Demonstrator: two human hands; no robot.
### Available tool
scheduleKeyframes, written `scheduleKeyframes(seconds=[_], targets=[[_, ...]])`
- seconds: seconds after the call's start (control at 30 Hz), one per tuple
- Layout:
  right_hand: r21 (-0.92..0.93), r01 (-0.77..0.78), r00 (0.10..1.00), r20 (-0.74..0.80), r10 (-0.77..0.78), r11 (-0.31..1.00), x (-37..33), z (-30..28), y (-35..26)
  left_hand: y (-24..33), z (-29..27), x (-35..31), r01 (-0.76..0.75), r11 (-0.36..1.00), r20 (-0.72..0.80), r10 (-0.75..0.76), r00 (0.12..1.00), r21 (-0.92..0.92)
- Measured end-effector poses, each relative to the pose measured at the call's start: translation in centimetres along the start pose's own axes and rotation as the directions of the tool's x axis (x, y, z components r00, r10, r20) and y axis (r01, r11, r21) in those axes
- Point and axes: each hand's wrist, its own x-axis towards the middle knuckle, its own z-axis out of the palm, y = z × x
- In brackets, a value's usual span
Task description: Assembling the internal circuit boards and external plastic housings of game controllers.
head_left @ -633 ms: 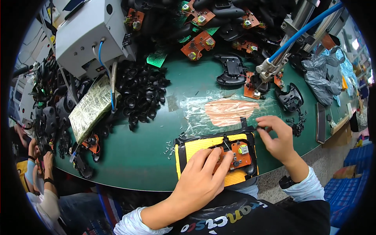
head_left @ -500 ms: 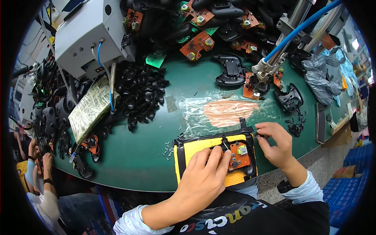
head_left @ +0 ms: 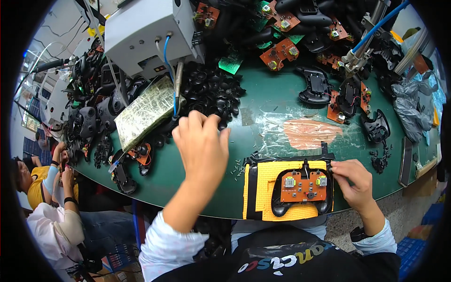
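Note:
An open black game controller shell (head_left: 277,207) lies on a yellow foam pad (head_left: 260,188) edged with black tape. An orange-brown circuit board (head_left: 303,192) with two pale joystick bases sits inside the shell. My right hand (head_left: 354,183) is closed in a pinch at the shell's upper right corner; what is between its fingertips is too small to make out. Off to the left, my left hand (head_left: 201,148) is raised over the table with thumb and fingers apart. It is nearest to a heap of black round cap-like parts (head_left: 211,87), partly hidden behind its fingertips.
A grey box-shaped machine (head_left: 141,40) with a blue cable stands at the back left, a film-wrapped block (head_left: 143,115) before it. More boards (head_left: 279,54) and shells (head_left: 314,85) lie at the back. A metal-rod fixture (head_left: 361,54) stands back right. Another person (head_left: 51,211) sits at left.
My left hand has left the circuit board and moved up and left to the black parts, uncovering the board. My right hand stays by the shell's right corner. The whole view has shifted.

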Motion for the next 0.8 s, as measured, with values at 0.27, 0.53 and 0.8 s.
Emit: scheduleKeyframes(seconds=[0.27, 0.53, 0.8], targets=[[0.189, -0.104, 0.987, -0.103, 0.125, 0.976, 1.1, -1.3, -2.2, -2.4, 1.3, -0.2, 0.172, 0.896, 0.074, -0.155, 0.985, -0.410], [0.210, 0.001, 1.000, -0.031, 0.006, 0.978, 1.9, 0.3, -3.2, 0.7, -3.7, -3.3, 0.396, 0.441, 0.429, -0.026, 0.903, -0.806], [0.193, -0.016, 0.998, 0.071, 0.002, 0.981, 2.2, -0.3, -3.2, 5.4, -3.7, -4.8, 0.604, 0.052, 0.606, 0.052, 0.794, -0.796]])
